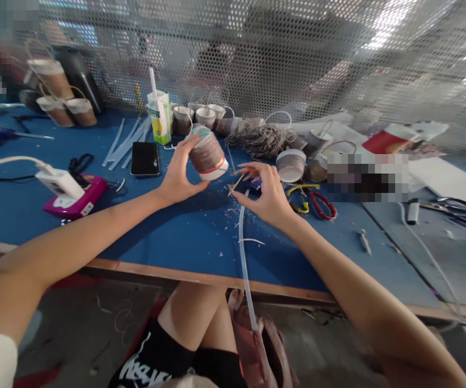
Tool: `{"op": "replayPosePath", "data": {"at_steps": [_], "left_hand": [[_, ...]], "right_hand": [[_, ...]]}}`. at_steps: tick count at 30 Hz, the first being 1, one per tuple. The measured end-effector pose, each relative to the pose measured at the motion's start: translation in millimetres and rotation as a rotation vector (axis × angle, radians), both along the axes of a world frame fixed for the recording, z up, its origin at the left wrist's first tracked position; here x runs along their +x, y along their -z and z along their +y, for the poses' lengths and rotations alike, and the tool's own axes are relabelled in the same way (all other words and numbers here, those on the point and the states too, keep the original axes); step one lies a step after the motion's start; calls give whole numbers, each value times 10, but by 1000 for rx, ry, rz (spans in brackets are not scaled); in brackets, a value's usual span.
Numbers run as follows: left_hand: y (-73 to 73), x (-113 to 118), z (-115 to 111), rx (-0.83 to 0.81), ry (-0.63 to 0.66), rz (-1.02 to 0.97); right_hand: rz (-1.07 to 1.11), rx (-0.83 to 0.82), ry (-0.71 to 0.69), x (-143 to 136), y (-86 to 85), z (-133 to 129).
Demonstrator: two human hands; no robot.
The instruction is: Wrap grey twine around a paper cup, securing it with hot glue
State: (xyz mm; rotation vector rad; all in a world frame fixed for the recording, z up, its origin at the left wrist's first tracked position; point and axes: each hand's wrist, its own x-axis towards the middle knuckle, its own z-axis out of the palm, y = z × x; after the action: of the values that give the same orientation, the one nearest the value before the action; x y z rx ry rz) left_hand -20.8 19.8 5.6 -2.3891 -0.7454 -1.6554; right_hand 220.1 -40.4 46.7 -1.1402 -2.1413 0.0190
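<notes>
My left hand (182,175) holds a small cup wrapped in grey-brown cord (207,153), tilted over the blue table. The cup has a thin red line near its white end and some teal at the other end. Close to its right side, my right hand (267,191) is closed, thumb and fingers pinching a thin tan strand (236,185). Whether that strand joins the cup's cord I cannot tell. Below my right hand lies a long translucent glue stick (244,258), reaching over the table's front edge.
Behind my hands are a heap of cord (261,141), several wrapped cups (291,165) and a drink carton (160,118). A black phone (145,159) and a pink power strip (77,196) lie left. Red-handled pliers (324,207) and scissors (459,206) lie right. Scraps litter the blue tabletop (200,231).
</notes>
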Motion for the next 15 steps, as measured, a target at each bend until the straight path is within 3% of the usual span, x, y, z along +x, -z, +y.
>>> {"op": "replayPosePath", "data": {"at_steps": [5,9,12,15], "left_hand": [[26,1,30,18,-118,-146],[77,-33,86,-33,-168,-266],[109,-47,128,-34,-141,-343],[105,-13,116,-11,-88,-332]], "right_hand": [[90,28,63,58,-59,6],[157,30,366,222,-95,123],[-70,-172,574,335,-148,213],[-406,-451,586,356,-202,214]]}}
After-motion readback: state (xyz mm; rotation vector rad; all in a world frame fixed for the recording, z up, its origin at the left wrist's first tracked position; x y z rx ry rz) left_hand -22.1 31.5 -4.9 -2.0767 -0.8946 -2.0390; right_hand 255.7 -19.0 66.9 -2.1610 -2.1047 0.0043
